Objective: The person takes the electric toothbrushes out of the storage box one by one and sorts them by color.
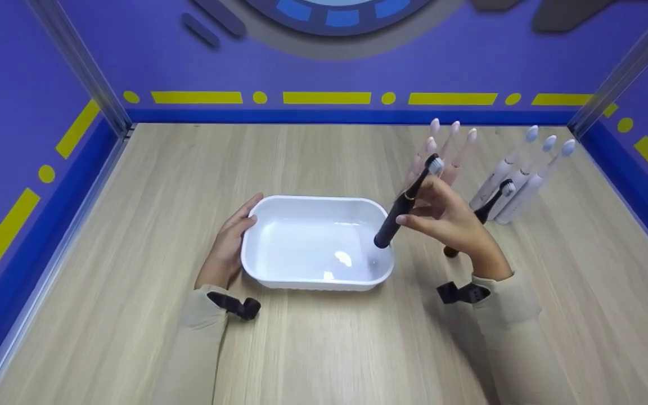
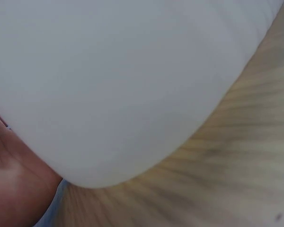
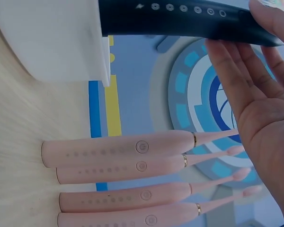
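Note:
A white plastic basin [image 1: 307, 242] rests on the wooden table, its side filling much of the left wrist view. My left hand [image 1: 228, 242] grips its left end, thumb at the rim and fingers along the outer wall. Between thumb and fingertips, my right hand [image 1: 450, 219] pinches a black electric toothbrush [image 1: 396, 219]. Its bristle head points up, and its lower end overlaps the basin's right rim in the head view. In the right wrist view, a row of round marks shows on the black handle [image 3: 180, 19].
Several pink electric toothbrushes [image 3: 118, 149] stand upright behind my right hand. Three white ones [image 1: 521, 194] with bluish heads stand farther right. Another black toothbrush [image 1: 487, 209] is partly hidden behind my right wrist. A purple-blue wall [image 1: 324, 73] borders the table's back.

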`<state>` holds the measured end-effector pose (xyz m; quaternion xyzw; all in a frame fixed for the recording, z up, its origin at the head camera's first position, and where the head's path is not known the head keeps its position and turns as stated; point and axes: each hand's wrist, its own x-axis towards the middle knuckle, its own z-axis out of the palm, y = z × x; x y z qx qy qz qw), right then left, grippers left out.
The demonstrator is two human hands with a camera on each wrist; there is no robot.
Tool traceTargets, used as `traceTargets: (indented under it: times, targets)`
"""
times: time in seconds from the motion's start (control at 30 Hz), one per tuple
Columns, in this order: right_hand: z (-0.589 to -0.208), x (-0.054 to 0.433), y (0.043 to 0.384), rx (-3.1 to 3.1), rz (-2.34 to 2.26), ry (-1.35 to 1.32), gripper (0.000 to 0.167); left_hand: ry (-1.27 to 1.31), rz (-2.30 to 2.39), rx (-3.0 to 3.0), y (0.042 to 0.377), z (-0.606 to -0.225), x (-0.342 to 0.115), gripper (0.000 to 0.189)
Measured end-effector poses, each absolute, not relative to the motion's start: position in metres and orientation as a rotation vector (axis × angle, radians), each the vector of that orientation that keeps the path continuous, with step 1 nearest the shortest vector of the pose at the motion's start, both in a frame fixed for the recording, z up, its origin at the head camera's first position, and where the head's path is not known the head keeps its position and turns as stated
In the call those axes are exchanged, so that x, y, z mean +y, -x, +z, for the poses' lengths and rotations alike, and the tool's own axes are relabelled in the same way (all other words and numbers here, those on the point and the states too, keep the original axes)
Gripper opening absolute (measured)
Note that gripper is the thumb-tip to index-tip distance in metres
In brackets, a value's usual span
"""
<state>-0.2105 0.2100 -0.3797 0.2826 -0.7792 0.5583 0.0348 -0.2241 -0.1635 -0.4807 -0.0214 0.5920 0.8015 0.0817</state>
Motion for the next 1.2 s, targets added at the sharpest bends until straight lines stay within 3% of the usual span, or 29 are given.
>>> traceTargets:
  times: [1.2]
  targets:
    - [-0.370,0.264,0.191,-2.300,1.686,-1.138,0.039,0.074,2.392,1.755,0.223,-0.479,-0.163,0.050]
